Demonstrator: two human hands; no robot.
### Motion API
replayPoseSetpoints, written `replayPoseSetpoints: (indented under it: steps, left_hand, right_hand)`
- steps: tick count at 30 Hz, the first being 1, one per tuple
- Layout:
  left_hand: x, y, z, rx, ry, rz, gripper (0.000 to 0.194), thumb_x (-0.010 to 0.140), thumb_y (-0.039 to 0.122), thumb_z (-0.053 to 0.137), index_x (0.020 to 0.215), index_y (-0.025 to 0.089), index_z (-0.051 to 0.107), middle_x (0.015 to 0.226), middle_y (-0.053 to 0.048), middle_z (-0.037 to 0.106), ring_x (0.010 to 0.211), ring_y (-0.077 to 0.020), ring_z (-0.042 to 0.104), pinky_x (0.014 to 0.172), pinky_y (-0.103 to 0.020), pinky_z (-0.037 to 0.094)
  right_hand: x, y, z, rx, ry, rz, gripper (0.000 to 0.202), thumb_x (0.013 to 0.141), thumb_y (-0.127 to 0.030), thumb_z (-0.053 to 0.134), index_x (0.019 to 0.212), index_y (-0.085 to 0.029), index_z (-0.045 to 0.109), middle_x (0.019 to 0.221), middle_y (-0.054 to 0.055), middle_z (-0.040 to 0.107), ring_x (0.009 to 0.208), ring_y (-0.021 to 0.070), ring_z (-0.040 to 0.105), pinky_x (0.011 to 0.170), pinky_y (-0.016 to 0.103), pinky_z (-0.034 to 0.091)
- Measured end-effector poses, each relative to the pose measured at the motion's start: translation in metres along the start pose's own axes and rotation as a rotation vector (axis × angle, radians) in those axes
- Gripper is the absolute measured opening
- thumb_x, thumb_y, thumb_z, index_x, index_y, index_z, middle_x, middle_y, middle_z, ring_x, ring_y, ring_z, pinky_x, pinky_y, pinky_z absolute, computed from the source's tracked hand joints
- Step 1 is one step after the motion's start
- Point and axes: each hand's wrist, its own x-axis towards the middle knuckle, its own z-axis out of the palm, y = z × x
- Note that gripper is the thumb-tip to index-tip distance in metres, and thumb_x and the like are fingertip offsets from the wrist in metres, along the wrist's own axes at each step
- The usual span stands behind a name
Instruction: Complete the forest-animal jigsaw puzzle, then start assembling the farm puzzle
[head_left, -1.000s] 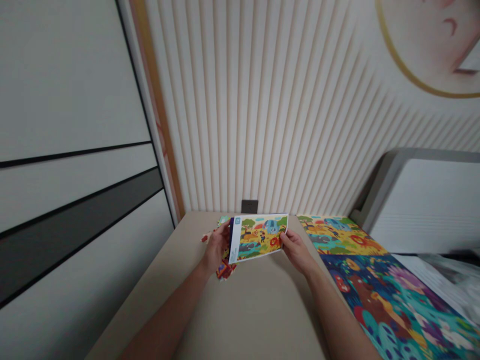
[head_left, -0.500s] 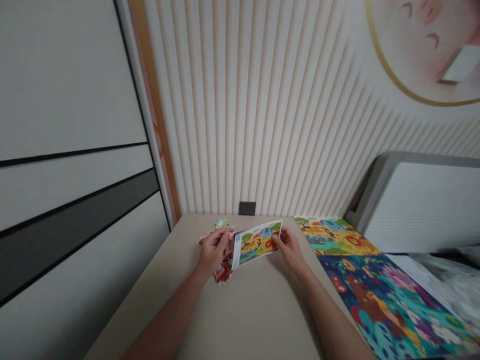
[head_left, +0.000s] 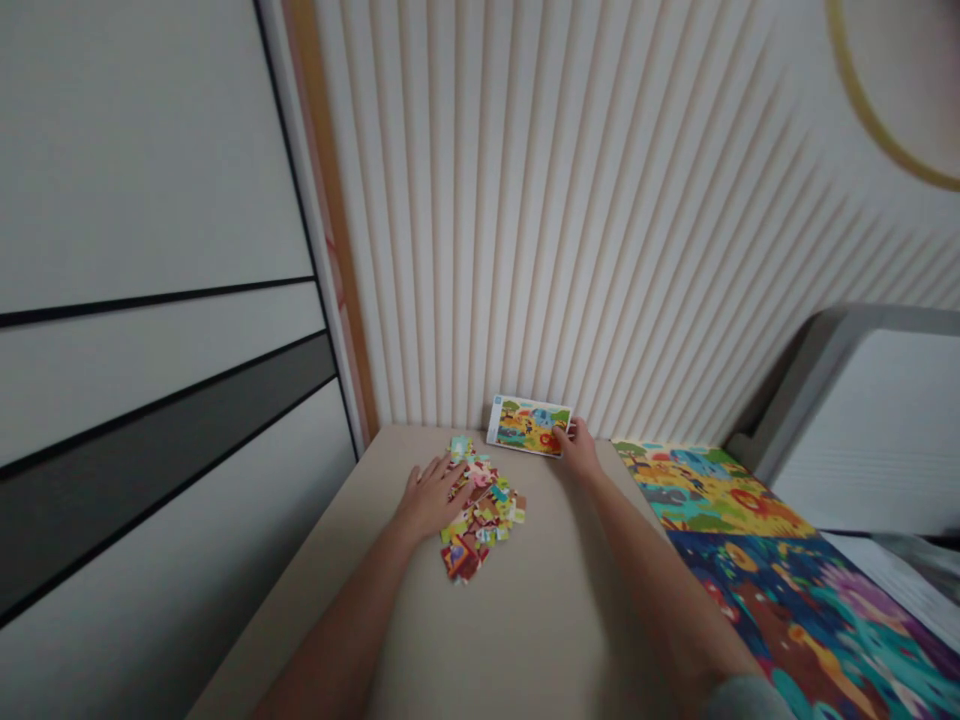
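Observation:
My left hand (head_left: 433,500) lies with fingers spread over the left side of a pile of jigsaw puzzle pieces (head_left: 484,510) on the table. The pieces are mixed red, yellow, green and pink, and my fingers hide some of them. At the back of the table, my right hand (head_left: 577,448) grips the right edge of a picture card (head_left: 529,425). Thumb in front, fingers behind, it holds the card nearly upright close to the ribbed wall. The card shows a colourful animal scene with a white strip along its left side.
On the right lie a yellow animal puzzle (head_left: 712,490) and a dark blue one (head_left: 817,620) with a bear. Behind them stands a grey-and-white panel (head_left: 877,420). A ribbed wall (head_left: 525,200) borders the table's (head_left: 525,640) back; a white cabinet (head_left: 150,400) rises at left.
The picture card has moved back to the wall in my right hand. My left hand has let go of it and spread over the puzzle pieces. The view has shifted slightly right to left.

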Motion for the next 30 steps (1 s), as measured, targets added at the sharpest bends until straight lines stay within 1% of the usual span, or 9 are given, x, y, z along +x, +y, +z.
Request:
replayPoseSetpoints:
  steps: [4, 7, 12, 14, 17, 18, 20, 23, 30]
  left_hand:
    - [-0.007, 0.004, -0.005, -0.035, 0.026, 0.064, 0.051, 0.1, 0.055, 0.037, 0.144, 0.032, 0.051, 0.153, -0.011, 0.046, 0.142, -0.0322, 0.039, 0.115, -0.061, 0.021]
    - [-0.009, 0.005, -0.01, -0.069, 0.045, 0.081, 0.045, 0.101, 0.05, 0.04, 0.138, 0.032, 0.057, 0.146, -0.01, 0.053, 0.136, -0.03, 0.044, 0.115, -0.057, 0.022]
    - [-0.007, 0.007, -0.01, -0.083, 0.069, 0.079, 0.047, 0.1, 0.051, 0.041, 0.138, 0.029, 0.057, 0.142, -0.012, 0.055, 0.133, -0.0291, 0.047, 0.113, -0.051, 0.028]
    - [-0.006, 0.007, -0.009, -0.065, 0.067, 0.079, 0.049, 0.099, 0.052, 0.041, 0.141, 0.028, 0.054, 0.147, -0.012, 0.05, 0.136, -0.0299, 0.044, 0.114, -0.05, 0.028]
    - [-0.008, 0.007, -0.007, -0.03, 0.051, 0.071, 0.05, 0.1, 0.052, 0.041, 0.14, 0.027, 0.055, 0.15, -0.012, 0.049, 0.138, -0.0306, 0.043, 0.114, -0.051, 0.027]
    - [-0.008, 0.007, -0.008, -0.023, 0.05, 0.074, 0.049, 0.1, 0.052, 0.04, 0.139, 0.027, 0.056, 0.149, -0.012, 0.05, 0.138, -0.0305, 0.043, 0.114, -0.05, 0.029]
    - [-0.01, 0.009, -0.009, -0.016, 0.061, 0.083, 0.049, 0.1, 0.053, 0.039, 0.136, 0.027, 0.059, 0.147, -0.012, 0.052, 0.135, -0.0307, 0.046, 0.112, -0.049, 0.033]
    - [-0.015, 0.016, -0.01, -0.034, 0.085, 0.123, 0.048, 0.1, 0.051, 0.04, 0.132, 0.024, 0.062, 0.144, -0.013, 0.054, 0.132, -0.0305, 0.048, 0.111, -0.048, 0.036]
    - [-0.03, 0.06, -0.01, -0.173, 0.095, 0.262, 0.042, 0.101, 0.046, 0.043, 0.128, 0.022, 0.063, 0.134, -0.013, 0.059, 0.128, -0.0282, 0.051, 0.109, -0.046, 0.041]
  right_hand:
    - [-0.006, 0.01, 0.004, -0.178, 0.052, 0.013, 0.058, 0.076, -0.048, 0.072, 0.123, -0.018, 0.056, 0.093, 0.008, 0.072, 0.082, 0.0229, 0.068, 0.084, 0.039, 0.052]
    - [-0.013, 0.01, 0.003, -0.261, 0.075, 0.015, 0.067, 0.078, -0.049, 0.069, 0.133, -0.014, 0.052, 0.106, 0.015, 0.07, 0.094, 0.0276, 0.066, 0.093, 0.044, 0.048]
    - [-0.04, -0.014, 0.013, -0.365, 0.091, -0.086, 0.064, 0.09, -0.045, 0.056, 0.143, -0.012, 0.046, 0.136, 0.022, 0.056, 0.126, 0.032, 0.051, 0.11, 0.049, 0.035]
    - [-0.065, -0.031, 0.025, -0.419, -0.115, -0.199, 0.052, 0.096, -0.044, 0.047, 0.14, -0.015, 0.052, 0.133, 0.019, 0.059, 0.125, 0.0305, 0.052, 0.111, 0.049, 0.034]
    - [-0.111, -0.055, 0.048, -0.427, -0.37, -0.297, 0.048, 0.089, -0.052, 0.061, 0.129, -0.025, 0.064, 0.124, 0.01, 0.067, 0.116, 0.0261, 0.06, 0.105, 0.04, 0.042]
    - [-0.125, -0.061, 0.054, -0.461, -0.496, -0.343, 0.057, 0.09, -0.055, 0.061, 0.139, -0.026, 0.057, 0.134, 0.011, 0.062, 0.123, 0.0275, 0.056, 0.108, 0.042, 0.039]
    - [-0.148, -0.071, 0.06, -0.56, -0.605, -0.39, 0.072, 0.087, -0.061, 0.063, 0.148, -0.028, 0.047, 0.152, 0.014, 0.046, 0.137, 0.0336, 0.045, 0.113, 0.051, 0.032]
    - [-0.165, -0.079, 0.051, -0.607, -0.627, -0.405, 0.074, 0.087, -0.057, 0.065, 0.151, -0.03, 0.043, 0.158, 0.015, 0.038, 0.141, 0.0358, 0.04, 0.113, 0.053, 0.032]
    - [-0.172, -0.074, 0.002, -0.347, -0.579, -0.377, 0.052, 0.085, -0.031, 0.069, 0.136, -0.032, 0.063, 0.136, 0.011, 0.057, 0.125, 0.0288, 0.054, 0.108, 0.044, 0.043]
